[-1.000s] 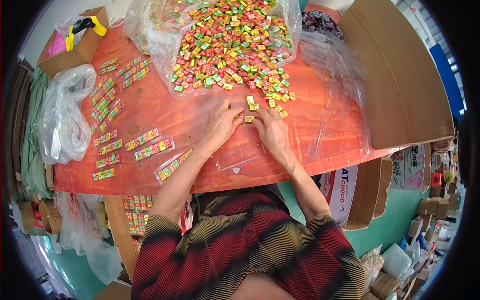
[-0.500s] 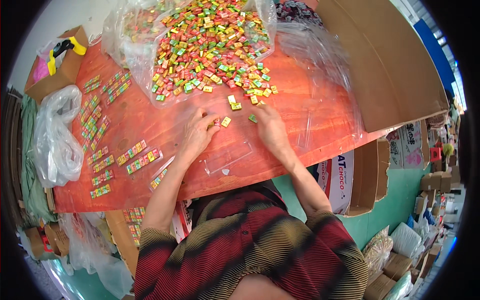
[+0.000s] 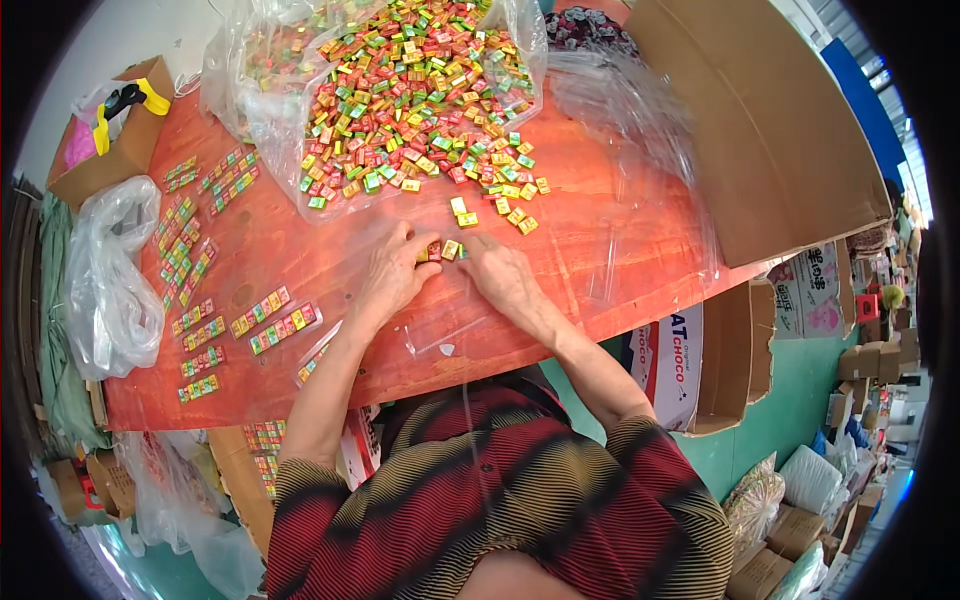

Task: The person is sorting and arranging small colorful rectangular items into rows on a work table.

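Note:
My left hand (image 3: 396, 272) is over the middle of the red table, thumb and fingers pinched at the left end of a short row of tiny boxes. A dark red tiny box (image 3: 434, 251) shows at its fingertips. Next to that one lies a yellow tiny box (image 3: 451, 250). My right hand (image 3: 503, 280) closes in from the right, its fingers on a green tiny box (image 3: 462, 252) that they partly cover. Just beyond the hands lie several loose yellow boxes (image 3: 467, 219). A clear plastic tray (image 3: 440, 338) lies on the table in front of me.
A large heap of tiny coloured boxes (image 3: 410, 110) spills from a clear bag (image 3: 275, 95) at the back. Filled strips of boxes (image 3: 283, 328) lie in groups at left. Stacked clear trays (image 3: 635, 120) and a big cardboard box (image 3: 760, 120) stand at right. A crumpled plastic bag (image 3: 115, 275) hangs at the left edge.
My right hand has moved left, bringing the green box up against the yellow one beside my left hand. The loose yellow boxes it covered now show. My left hand stays nearly in place.

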### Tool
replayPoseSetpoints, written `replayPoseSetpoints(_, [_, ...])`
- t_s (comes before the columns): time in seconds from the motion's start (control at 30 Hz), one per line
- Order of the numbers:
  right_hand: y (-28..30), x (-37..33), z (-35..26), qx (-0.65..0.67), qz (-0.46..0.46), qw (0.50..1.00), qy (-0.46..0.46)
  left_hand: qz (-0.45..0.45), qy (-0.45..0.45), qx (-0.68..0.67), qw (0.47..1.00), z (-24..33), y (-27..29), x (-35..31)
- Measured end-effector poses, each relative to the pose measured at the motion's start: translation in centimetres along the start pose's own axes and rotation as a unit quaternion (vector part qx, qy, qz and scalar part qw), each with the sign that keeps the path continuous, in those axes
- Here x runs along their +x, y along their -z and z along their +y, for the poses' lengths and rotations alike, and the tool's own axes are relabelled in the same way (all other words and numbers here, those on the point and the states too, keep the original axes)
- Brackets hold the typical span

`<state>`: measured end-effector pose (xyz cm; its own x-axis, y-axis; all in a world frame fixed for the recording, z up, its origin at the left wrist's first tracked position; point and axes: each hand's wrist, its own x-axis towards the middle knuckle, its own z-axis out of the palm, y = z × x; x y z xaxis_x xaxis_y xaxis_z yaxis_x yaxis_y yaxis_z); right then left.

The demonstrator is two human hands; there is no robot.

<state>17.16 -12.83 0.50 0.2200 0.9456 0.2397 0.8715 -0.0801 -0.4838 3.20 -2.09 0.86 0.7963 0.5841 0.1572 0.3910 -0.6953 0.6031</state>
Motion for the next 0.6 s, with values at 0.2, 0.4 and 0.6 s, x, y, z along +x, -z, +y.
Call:
replayPoseSetpoints(0.2, [-0.1,-0.1,1.1,0.02,0.002,1.0,-0.013,-0.017,-0.005,0.045,0.999,0.4,-0.4,0.4])
replayPoseSetpoints(0.4, [2.8,0.0,4.4,-0.119,0.084,0.973,-0.179,0.011,0.01,0.053,0.999,1.2,-0.7,0.3])
replayPoseSetpoints(0.6, [1.8,-1.9,4.1,-0.083,0.119,0.979,-0.142,0.038,0.006,0.064,0.997,0.7,-1.9,0.4])
